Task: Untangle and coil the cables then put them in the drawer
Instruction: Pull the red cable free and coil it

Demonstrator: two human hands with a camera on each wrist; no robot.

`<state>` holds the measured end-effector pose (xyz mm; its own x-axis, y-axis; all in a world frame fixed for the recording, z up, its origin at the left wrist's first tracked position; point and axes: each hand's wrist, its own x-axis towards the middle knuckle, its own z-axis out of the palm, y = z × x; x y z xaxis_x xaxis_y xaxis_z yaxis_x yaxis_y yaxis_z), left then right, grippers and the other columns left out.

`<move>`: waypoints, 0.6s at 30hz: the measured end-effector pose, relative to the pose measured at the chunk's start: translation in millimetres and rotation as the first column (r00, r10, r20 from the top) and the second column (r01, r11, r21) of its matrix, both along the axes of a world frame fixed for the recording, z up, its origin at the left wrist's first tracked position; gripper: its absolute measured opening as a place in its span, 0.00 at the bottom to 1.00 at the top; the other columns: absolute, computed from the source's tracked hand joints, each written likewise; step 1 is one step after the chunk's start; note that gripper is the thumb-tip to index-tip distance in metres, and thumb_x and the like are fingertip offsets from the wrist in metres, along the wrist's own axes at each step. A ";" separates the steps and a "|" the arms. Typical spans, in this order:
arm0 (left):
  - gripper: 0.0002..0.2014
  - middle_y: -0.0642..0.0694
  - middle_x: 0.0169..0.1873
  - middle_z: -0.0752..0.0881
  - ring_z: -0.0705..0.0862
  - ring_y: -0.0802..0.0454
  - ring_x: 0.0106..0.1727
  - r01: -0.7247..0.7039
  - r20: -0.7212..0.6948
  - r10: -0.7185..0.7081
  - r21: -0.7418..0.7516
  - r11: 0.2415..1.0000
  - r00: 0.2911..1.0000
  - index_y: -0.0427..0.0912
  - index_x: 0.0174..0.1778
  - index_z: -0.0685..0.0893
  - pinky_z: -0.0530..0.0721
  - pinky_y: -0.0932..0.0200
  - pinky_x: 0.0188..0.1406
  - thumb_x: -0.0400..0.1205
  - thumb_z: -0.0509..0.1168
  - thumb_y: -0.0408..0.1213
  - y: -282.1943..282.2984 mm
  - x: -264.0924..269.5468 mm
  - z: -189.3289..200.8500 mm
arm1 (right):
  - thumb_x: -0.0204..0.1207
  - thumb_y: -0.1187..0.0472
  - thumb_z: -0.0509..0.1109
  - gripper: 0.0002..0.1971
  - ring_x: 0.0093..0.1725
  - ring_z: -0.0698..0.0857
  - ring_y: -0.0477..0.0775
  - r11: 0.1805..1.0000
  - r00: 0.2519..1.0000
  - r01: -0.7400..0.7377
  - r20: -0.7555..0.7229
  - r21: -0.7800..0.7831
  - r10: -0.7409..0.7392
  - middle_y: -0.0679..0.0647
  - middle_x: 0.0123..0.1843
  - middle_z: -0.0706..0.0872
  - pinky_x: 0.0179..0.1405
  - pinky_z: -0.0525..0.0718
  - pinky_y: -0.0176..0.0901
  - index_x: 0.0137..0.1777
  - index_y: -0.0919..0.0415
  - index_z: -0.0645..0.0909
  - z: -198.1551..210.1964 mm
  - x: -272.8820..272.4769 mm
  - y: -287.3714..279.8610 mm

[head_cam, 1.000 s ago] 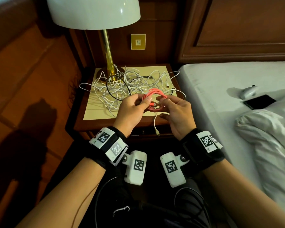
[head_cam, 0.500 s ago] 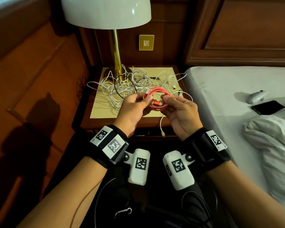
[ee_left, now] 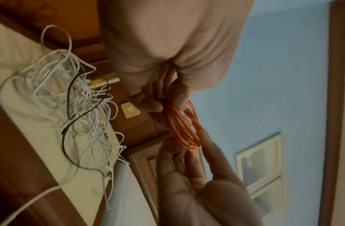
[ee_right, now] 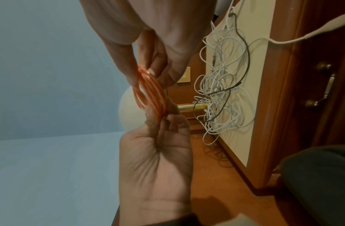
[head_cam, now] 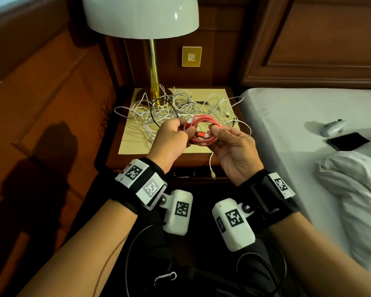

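A coiled pink cable point(head_cam: 204, 130) hangs in the air over the nightstand's front edge, held from both sides. My left hand point(head_cam: 174, 138) pinches its left side, near a white plug end. My right hand point(head_cam: 231, 144) pinches its right side, and the red plug lies across the middle of the coil. The same pink cable point(ee_left: 184, 126) point(ee_right: 151, 93) shows between the fingers in both wrist views. Behind it a tangle of white cables point(head_cam: 180, 110) with one black cable point(head_cam: 159, 108) lies on the nightstand point(head_cam: 146, 161). The drawer front point(ee_right: 330, 85) with its metal handle is shut.
A brass lamp point(head_cam: 152, 67) with a white shade stands at the back left of the nightstand. One white cable end point(head_cam: 212, 168) dangles over the front edge. To the right is a bed point(head_cam: 287, 129) with a black phone point(head_cam: 347, 141) and a white mouse point(head_cam: 333, 127).
Both hands have kept hold of the pink coil and turned it slightly; the red plug now lies across the coil's middle. The head view has shifted a little.
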<state>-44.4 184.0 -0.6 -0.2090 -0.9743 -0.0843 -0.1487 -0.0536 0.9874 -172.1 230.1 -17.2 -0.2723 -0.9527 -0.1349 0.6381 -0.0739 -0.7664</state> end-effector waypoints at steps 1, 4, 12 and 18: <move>0.07 0.50 0.40 0.83 0.82 0.55 0.42 -0.010 -0.023 0.010 0.021 1.000 1.000 0.46 0.44 0.80 0.81 0.61 0.40 0.84 0.63 0.30 0.3 -0.9 -1.6 | 0.70 0.74 0.70 0.02 0.34 0.87 0.53 1.000 1.000 -0.004 0.009 0.005 0.004 0.59 0.33 0.87 0.44 0.89 0.47 0.40 0.73 0.80 -1.5 0.1 0.5; 0.07 0.50 0.38 0.84 0.82 0.54 0.42 -0.037 -0.134 0.051 0.100 0.994 0.990 0.41 0.54 0.80 0.78 0.61 0.38 0.83 0.63 0.27 1.2 -2.2 -5.0 | 0.69 0.73 0.72 0.03 0.32 0.87 0.52 0.999 0.999 0.023 -0.023 0.040 -0.023 0.58 0.33 0.88 0.42 0.88 0.46 0.41 0.72 0.81 -3.8 -0.5 -2.0; 0.08 0.52 0.30 0.89 0.85 0.54 0.41 0.085 -0.199 -0.047 0.184 0.979 0.979 0.46 0.46 0.82 0.76 0.54 0.43 0.83 0.64 0.28 -4.0 10.9 -7.7 | 0.72 0.75 0.72 0.04 0.30 0.86 0.52 0.999 0.948 -0.019 -0.316 0.035 0.029 0.58 0.32 0.88 0.35 0.85 0.42 0.39 0.67 0.84 -2.4 -6.6 -1.3; 0.04 0.51 0.28 0.87 0.83 0.55 0.29 0.086 -0.163 -0.060 0.158 0.984 0.985 0.41 0.43 0.83 0.76 0.57 0.37 0.80 0.68 0.28 -11.1 12.1 -9.1 | 0.71 0.76 0.73 0.03 0.32 0.87 0.57 0.999 0.967 0.045 -0.250 0.027 -0.037 0.60 0.32 0.88 0.43 0.89 0.52 0.44 0.74 0.84 1.5 -6.4 -9.4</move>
<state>-32.3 172.9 -9.7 -0.3022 -0.9316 -0.2020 -0.0024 -0.2112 0.9774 -178.5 220.7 -15.7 -0.3403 -0.9362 -0.0876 0.4230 -0.0692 -0.9035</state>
